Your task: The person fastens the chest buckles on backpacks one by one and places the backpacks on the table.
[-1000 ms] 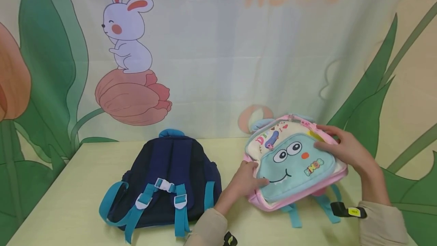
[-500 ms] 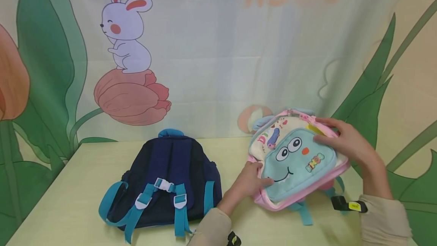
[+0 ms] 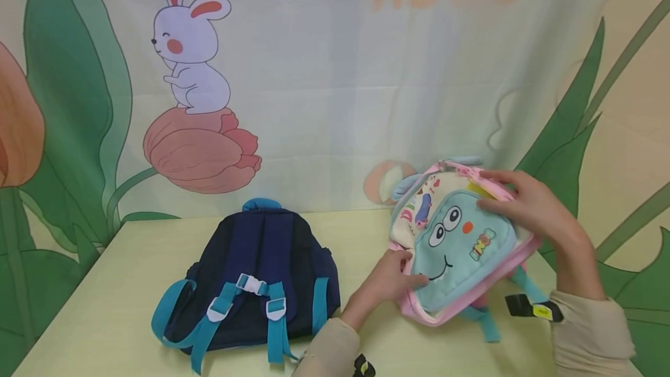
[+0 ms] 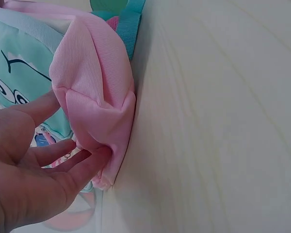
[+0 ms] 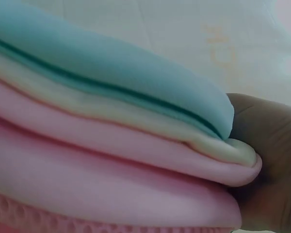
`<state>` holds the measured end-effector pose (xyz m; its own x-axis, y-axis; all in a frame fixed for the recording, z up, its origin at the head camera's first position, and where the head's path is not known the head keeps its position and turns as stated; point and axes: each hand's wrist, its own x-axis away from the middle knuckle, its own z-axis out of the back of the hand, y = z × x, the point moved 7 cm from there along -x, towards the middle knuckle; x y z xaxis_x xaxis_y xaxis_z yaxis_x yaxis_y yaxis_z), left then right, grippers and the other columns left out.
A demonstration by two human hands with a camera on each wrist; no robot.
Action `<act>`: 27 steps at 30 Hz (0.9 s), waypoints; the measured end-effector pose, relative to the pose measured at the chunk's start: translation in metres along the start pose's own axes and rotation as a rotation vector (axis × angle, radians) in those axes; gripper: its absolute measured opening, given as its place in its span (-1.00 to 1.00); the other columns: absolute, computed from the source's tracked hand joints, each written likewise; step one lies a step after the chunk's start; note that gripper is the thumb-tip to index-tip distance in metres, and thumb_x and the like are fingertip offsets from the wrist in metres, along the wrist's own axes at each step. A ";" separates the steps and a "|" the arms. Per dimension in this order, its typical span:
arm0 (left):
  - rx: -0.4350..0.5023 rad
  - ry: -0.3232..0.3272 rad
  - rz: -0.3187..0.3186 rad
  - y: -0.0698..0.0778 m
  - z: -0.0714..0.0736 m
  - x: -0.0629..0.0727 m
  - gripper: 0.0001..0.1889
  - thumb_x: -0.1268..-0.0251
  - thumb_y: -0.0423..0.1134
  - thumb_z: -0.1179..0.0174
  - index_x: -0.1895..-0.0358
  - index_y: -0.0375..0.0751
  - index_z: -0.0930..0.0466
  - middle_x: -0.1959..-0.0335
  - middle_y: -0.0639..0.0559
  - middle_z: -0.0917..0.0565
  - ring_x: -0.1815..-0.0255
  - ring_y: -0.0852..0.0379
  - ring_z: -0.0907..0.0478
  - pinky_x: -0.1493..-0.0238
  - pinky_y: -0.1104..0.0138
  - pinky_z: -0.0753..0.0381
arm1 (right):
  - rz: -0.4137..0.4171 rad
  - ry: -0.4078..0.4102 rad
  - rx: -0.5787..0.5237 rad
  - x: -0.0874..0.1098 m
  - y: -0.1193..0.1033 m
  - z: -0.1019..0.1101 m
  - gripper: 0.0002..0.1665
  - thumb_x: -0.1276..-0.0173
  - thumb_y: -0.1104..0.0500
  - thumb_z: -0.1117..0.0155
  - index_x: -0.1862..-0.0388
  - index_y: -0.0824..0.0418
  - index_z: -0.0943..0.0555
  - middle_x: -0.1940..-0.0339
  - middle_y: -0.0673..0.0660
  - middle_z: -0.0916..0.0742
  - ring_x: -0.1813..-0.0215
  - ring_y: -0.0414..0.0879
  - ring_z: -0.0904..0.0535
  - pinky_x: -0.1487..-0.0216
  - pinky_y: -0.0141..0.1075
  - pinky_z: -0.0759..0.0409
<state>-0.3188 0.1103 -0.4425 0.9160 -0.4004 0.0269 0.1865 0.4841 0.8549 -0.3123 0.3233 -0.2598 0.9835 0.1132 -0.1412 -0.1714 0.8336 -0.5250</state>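
A small backpack (image 3: 460,249) with a pink edge, cream top and light-blue smiling-face pocket leans back, tilted, at the right of the table. My left hand (image 3: 386,277) grips its lower left side, thumb on the front pocket. In the left wrist view the fingers (image 4: 89,167) press into the pink side panel (image 4: 94,92). My right hand (image 3: 534,205) holds the upper right edge, thumb on the front and fingers behind the top. The right wrist view shows the palm (image 5: 271,165) against the bag's layered side; those fingertips are hidden.
A dark navy backpack (image 3: 262,260) lies to the left, its back panel and turquoise straps (image 3: 175,313) facing up. Both bags are on a pale wooden table (image 3: 131,260). Behind it hangs a printed curtain (image 3: 314,74) with a rabbit and flowers.
Both hands have shifted slightly right with the smiling-face backpack. Its top has risen a little and the bag has turned, its left side now further right. The navy backpack stays put.
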 end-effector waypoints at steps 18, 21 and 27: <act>0.123 -0.043 -0.008 0.007 -0.014 -0.006 -0.30 -0.15 -0.06 -0.44 -0.31 -0.33 -0.46 0.01 -0.05 -0.65 0.09 0.19 -0.55 -0.05 0.32 -0.59 | 0.092 0.053 0.097 -0.007 -0.048 0.011 -0.25 -0.34 -0.11 -0.32 -0.40 0.21 -0.44 -0.33 0.34 -0.49 -0.10 0.17 -0.45 0.01 -0.04 -0.49; 0.130 -0.047 0.000 0.007 -0.015 -0.007 -0.30 -0.15 -0.06 -0.44 -0.32 -0.32 -0.46 0.01 -0.05 -0.65 0.08 0.19 -0.54 -0.05 0.31 -0.58 | 0.103 0.053 0.095 -0.009 -0.057 0.008 -0.30 -0.34 -0.04 -0.33 -0.37 0.24 -0.46 -0.33 0.34 -0.49 -0.17 0.20 -0.40 -0.08 0.07 -0.46; 0.153 -0.054 -0.019 0.009 -0.017 -0.007 -0.34 -0.18 -0.10 -0.42 -0.30 -0.35 -0.46 0.05 -0.04 -0.66 0.12 0.21 -0.54 0.02 0.35 -0.58 | 0.131 0.035 0.110 -0.015 -0.076 0.002 -0.35 -0.33 0.05 -0.35 -0.34 0.27 -0.49 -0.33 0.36 -0.50 -0.29 0.26 -0.38 -0.24 0.22 -0.40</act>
<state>-0.3177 0.1308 -0.4442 0.8917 -0.4513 0.0342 0.1433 0.3532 0.9245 -0.3136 0.2600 -0.2161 0.9502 0.2072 -0.2327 -0.2884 0.8673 -0.4056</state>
